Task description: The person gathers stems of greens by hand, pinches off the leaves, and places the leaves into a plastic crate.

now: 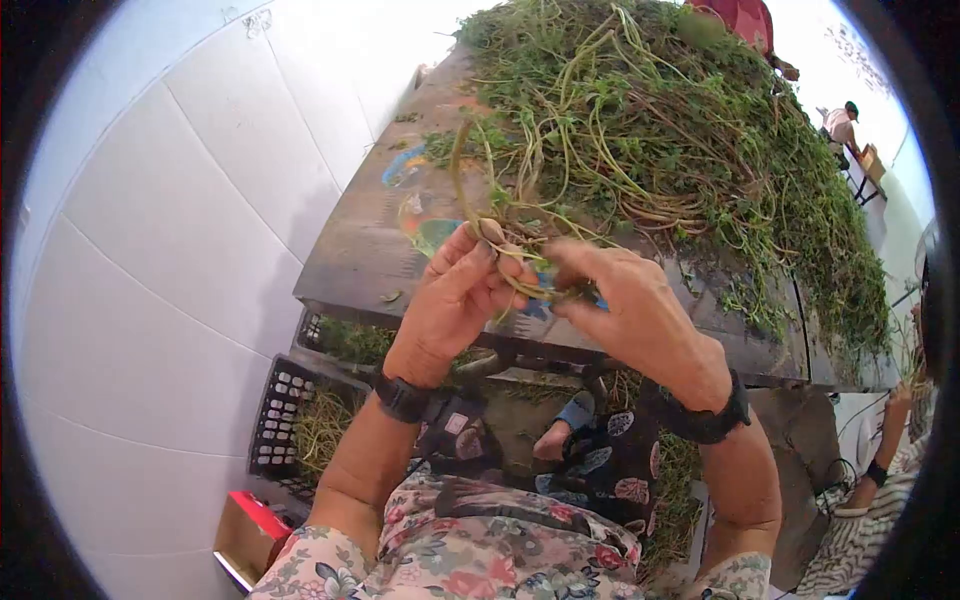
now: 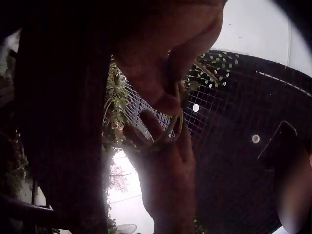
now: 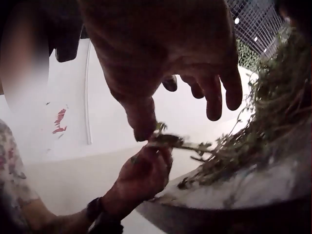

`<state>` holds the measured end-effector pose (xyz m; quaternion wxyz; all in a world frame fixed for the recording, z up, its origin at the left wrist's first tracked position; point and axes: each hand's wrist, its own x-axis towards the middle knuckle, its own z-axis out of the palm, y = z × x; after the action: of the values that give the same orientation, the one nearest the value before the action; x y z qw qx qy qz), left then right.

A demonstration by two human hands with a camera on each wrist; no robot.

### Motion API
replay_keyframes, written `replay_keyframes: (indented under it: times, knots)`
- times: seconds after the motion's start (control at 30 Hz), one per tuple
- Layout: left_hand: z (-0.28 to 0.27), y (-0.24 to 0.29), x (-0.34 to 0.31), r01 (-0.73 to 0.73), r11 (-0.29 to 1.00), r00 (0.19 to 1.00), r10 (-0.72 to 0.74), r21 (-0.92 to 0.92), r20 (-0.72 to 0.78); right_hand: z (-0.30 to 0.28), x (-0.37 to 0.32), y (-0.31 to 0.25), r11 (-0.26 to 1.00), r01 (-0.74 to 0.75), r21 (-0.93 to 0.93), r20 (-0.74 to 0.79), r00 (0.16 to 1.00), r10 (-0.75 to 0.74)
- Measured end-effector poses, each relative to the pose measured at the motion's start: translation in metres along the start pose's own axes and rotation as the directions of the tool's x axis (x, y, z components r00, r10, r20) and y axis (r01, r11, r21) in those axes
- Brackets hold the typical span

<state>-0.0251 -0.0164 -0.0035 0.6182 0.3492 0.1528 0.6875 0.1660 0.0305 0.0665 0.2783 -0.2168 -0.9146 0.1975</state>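
Near the table's front edge, my left hand [image 1: 455, 290] pinches a small bunch of long green stems [image 1: 461, 175] between thumb and fingers. One thick stem stands up above the grip, and others bend down to the right. My right hand [image 1: 640, 305] is beside the bunch, its fingers blurred in the head view. From the right wrist, the thumb and fingers of that hand [image 3: 165, 53] show apart, the thumb tip close over the stems [image 3: 168, 140]. In the dark left wrist view, stems [image 2: 178, 117] pass between both hands.
A large heap of leafy green vines [image 1: 640, 130] covers much of the dark table [image 1: 350, 250]. A black crate [image 1: 275, 415] with stems stands below on the left, near a red-edged cardboard box [image 1: 250, 540]. Another person's arm [image 1: 885, 450] shows at right.
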Motion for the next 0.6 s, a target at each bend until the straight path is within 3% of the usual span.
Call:
replay_keyframes:
  times: [0.07, 0.17, 0.23, 0.33, 0.47, 0.57, 0.6]
  knots:
    - [0.0, 0.001, -0.002, -0.005, 1.0, 1.0, 0.005, -0.016, 0.013, 0.001, 0.001, 0.002, 0.984, 0.101, -0.144, 0.054, 0.994, -0.094]
    - [0.0, 0.001, -0.004, -0.003, 1.0, 0.999, 0.003, 0.015, 0.042, -0.005, -0.002, -0.007, 0.972, 0.178, -0.155, 0.002, 0.984, -0.18]
    - [0.007, 0.001, -0.008, 0.026, 0.995, 1.0, -0.027, 0.091, 0.012, -0.008, -0.004, -0.012, 0.971, 0.171, -0.169, 0.015, 0.985, -0.171]
    - [0.029, 0.006, -0.017, 0.029, 0.998, 0.997, -0.025, 0.055, -0.067, -0.016, -0.011, -0.021, 0.97, 0.107, -0.218, 0.042, 0.994, -0.1]
    - [0.044, 0.007, -0.025, -0.007, 0.999, 1.0, 0.007, 0.042, -0.009, -0.015, -0.025, -0.03, 0.967, -0.016, -0.255, 0.019, 1.0, 0.022]
    - [0.06, 0.004, -0.03, -0.017, 0.999, 1.0, 0.016, 0.05, 0.024, -0.014, -0.028, -0.022, 0.997, -0.075, -0.011, -0.194, 0.978, 0.072]
    - [0.06, 0.008, -0.031, -0.024, 0.999, 0.997, 0.021, 0.036, 0.07, -0.022, -0.029, -0.017, 0.963, -0.194, 0.19, -0.239, 0.942, 0.237]
